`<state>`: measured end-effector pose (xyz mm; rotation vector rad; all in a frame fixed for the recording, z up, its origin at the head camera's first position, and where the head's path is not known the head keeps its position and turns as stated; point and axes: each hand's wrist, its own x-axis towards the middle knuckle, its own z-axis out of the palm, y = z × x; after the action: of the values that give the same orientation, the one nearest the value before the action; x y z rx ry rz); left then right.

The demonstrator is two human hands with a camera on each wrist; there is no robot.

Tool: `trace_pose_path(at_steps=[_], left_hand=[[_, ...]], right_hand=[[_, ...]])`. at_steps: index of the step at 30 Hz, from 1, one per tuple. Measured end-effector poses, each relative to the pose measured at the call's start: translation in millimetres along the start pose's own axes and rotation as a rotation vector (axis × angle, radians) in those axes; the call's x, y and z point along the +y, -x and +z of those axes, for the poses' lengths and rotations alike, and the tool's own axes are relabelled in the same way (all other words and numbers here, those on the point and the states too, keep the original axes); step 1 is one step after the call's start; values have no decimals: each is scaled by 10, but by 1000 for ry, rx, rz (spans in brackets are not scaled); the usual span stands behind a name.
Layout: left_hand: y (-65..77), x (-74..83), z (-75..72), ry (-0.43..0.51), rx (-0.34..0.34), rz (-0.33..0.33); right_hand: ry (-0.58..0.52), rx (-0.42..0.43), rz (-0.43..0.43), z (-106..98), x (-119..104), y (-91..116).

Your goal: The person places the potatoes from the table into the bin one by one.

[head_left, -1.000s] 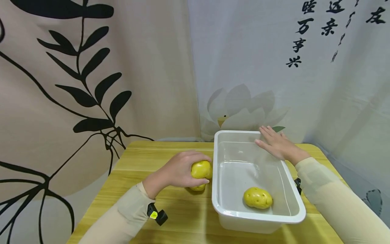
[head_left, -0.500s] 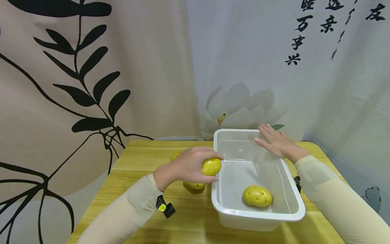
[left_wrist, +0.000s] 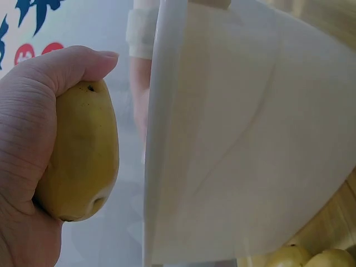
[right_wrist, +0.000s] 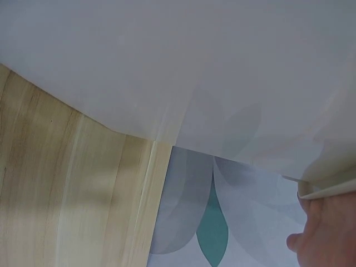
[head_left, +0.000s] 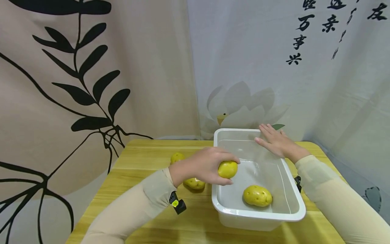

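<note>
My left hand [head_left: 210, 166] grips a yellow potato [head_left: 228, 169] just inside the left rim of a white plastic bin [head_left: 259, 216]. In the left wrist view, the thumb lies over one end of the held potato [left_wrist: 83, 153], and the bin's wall [left_wrist: 250, 133] stands beside it. A second potato [head_left: 257, 196] lies on the bin's floor near the front. With straight fingers, my right hand [head_left: 277, 142] rests on the rim at the bin's far right corner. Only part of that hand [right_wrist: 328, 231] shows in the right wrist view, at the rim.
Two more potatoes, one farther back [head_left: 177, 157] and one nearer [head_left: 195, 183], lie on the wooden table [head_left: 146, 162] left of the bin, partly behind my left arm. A printed curtain [head_left: 158, 67] hangs right behind the table's back edge.
My left hand has lifted the potato from the table beside the bin and carried it right, over the left rim. The right hand stays on the bin's corner.
</note>
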<state>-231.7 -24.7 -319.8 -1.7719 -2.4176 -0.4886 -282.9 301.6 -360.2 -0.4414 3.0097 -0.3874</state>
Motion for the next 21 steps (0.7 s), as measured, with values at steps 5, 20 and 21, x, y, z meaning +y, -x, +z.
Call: trace_pose_path(at_steps=[5, 20, 21], left_hand=[[-135, 4, 2, 5, -49, 2], [-535, 53, 79, 34, -310, -8], [-554, 50, 90, 36, -326, -12]], right_hand=[[-3, -2, 2, -3, 1, 5], [10, 10, -3, 24, 28, -6], [11, 10, -5, 21, 24, -6]])
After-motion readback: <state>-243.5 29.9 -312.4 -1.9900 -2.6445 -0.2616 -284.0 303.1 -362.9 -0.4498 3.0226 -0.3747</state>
